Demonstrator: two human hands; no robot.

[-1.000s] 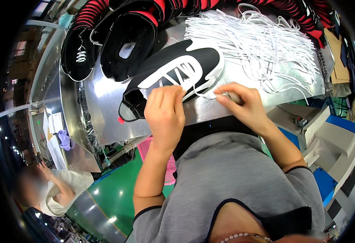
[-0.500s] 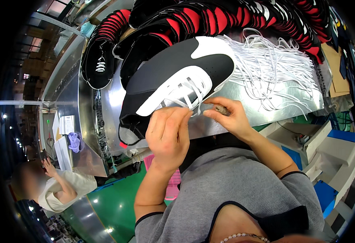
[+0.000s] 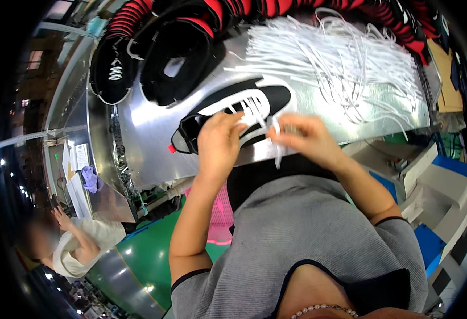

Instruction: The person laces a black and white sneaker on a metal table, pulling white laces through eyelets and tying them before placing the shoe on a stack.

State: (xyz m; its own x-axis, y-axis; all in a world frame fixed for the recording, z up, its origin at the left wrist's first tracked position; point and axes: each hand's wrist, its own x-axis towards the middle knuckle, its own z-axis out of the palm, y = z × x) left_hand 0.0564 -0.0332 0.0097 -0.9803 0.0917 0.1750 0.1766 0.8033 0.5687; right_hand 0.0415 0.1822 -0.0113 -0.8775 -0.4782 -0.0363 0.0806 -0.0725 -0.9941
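Observation:
A black-and-white shoe upper (image 3: 222, 99) with grey at its heel lies on the metal table, a white shoelace (image 3: 253, 112) threaded through part of its eyelets. My left hand (image 3: 217, 139) is closed at the upper's near side, fingertips pinching by the lacing opening; exactly what they grip is partly hidden. To the right, my right hand (image 3: 312, 139) is closed on the white lace, whose loose end hangs past the table's front edge. A small greyish-brown handled tool (image 3: 295, 130) also sits in the right fingers, blurred by motion.
A large pile of white laces (image 3: 329, 64) spreads over the metal tabletop (image 3: 159, 159). Black uppers (image 3: 177, 66) with red linings line the back. A laced upper (image 3: 113, 72) stands at left. Pale bins (image 3: 435, 196) stand at right. Another person (image 3: 81, 244) is at far left.
The shoe upper went from raised close to me to lower on the table, with its lacing turned up. My right hand moved slightly up and drew lace out; my left hand shifted up along the upper.

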